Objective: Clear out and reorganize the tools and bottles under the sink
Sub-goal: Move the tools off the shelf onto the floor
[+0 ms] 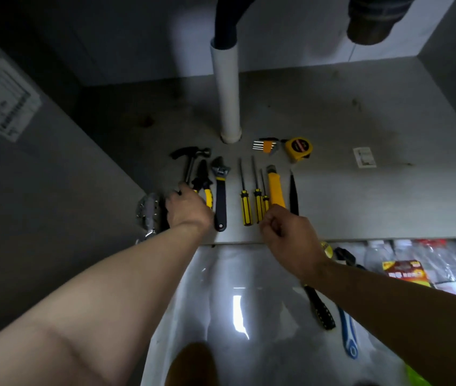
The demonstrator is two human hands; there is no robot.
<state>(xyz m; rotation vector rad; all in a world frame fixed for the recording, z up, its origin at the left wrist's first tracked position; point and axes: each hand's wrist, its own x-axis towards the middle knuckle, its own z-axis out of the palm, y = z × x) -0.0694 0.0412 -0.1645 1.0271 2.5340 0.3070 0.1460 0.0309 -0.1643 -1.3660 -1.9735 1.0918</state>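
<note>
Tools lie in a row on the grey cabinet floor [332,112]: a hammer [192,157], yellow-handled pliers [204,179], an adjustable wrench [220,190], three yellow screwdrivers [245,201], a yellow utility knife [275,185] and a thin black tool [293,190]. Behind them sit a hex key set [265,146] and a yellow tape measure [298,148]. My left hand [186,208] covers the hammer's handle and the pliers' grips; its fingers are hidden. My right hand [291,236] hovers with curled fingers over the screwdriver handles and the knife's end, holding nothing visible.
A white drain pipe [228,90] rises from the floor behind the tools. A crumpled silver object [147,211] lies at the left wall. On the shiny floor outside lie a black tool [320,307], a blue-handled tool [348,332] and plastic bottles [416,257].
</note>
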